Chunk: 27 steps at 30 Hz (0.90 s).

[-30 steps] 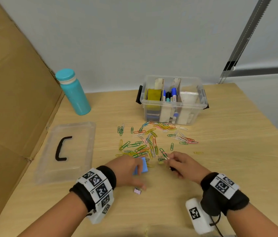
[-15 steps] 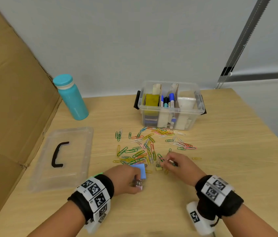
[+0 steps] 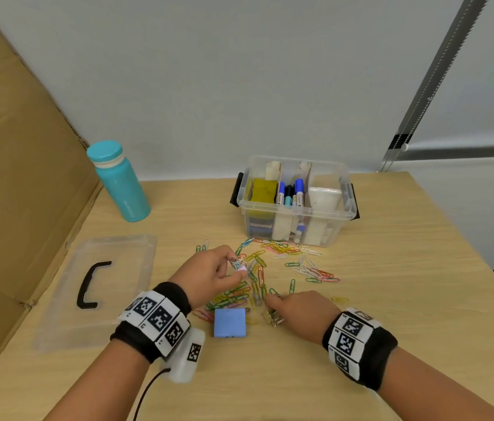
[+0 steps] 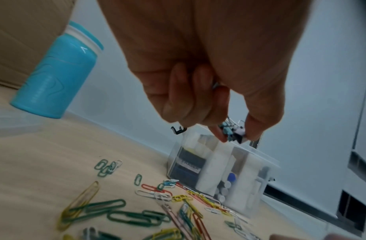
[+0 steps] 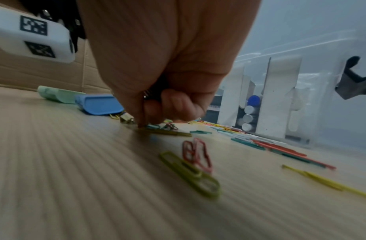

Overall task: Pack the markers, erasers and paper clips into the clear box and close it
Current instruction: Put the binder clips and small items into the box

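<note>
Coloured paper clips (image 3: 258, 278) lie scattered on the wooden table in front of the clear box (image 3: 297, 211). The box holds markers (image 3: 289, 194), a yellow-topped eraser (image 3: 265, 189) and white pieces. My left hand (image 3: 238, 265) hovers over the pile and pinches small binder clips (image 4: 233, 132), one of them pink. My right hand (image 3: 270, 302) is curled with its fingertips down on the paper clips (image 5: 157, 126). Bits of metal (image 5: 146, 95) show between its fingers. A small binder clip (image 3: 273, 319) lies beside it.
A blue square piece (image 3: 229, 323) lies between my wrists. The clear lid (image 3: 97, 287) with its black handle rests at the left. A teal bottle (image 3: 121, 183) stands behind it. Cardboard (image 3: 12, 177) walls the left side. The table edge runs at the right.
My left hand has lifted off the table by the blue piece and moved forward over the pile with small binder clips in its pinch. My right hand stays low at the clips.
</note>
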Each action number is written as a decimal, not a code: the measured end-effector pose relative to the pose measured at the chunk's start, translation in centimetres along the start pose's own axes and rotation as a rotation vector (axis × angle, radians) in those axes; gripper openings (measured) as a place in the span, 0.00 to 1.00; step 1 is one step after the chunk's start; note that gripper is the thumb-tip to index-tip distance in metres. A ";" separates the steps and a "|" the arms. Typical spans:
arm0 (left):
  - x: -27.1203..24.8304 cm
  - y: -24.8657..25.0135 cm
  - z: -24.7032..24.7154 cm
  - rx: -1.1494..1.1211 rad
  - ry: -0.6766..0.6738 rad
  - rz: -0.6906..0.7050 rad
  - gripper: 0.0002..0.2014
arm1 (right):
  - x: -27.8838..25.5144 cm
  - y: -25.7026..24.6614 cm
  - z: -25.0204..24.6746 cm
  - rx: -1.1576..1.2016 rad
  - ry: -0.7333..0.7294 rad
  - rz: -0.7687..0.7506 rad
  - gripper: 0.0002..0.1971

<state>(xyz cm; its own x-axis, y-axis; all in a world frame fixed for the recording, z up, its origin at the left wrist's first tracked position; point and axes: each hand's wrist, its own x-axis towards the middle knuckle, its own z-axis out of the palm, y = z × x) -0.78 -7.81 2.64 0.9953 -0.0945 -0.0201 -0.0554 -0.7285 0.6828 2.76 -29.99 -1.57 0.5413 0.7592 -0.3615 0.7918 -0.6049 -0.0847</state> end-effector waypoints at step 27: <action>1.6 1.9 4.0 -0.071 0.039 -0.180 0.10 | 4.7 20.0 -14.6 0.942 0.470 0.579 0.26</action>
<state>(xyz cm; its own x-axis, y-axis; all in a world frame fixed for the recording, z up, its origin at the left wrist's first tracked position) 0.36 -12.05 1.01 0.9911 0.0600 -0.1190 0.1278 -0.6813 0.7208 25.31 -35.03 8.54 0.9541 0.2112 -0.2125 -0.0152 -0.6743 -0.7383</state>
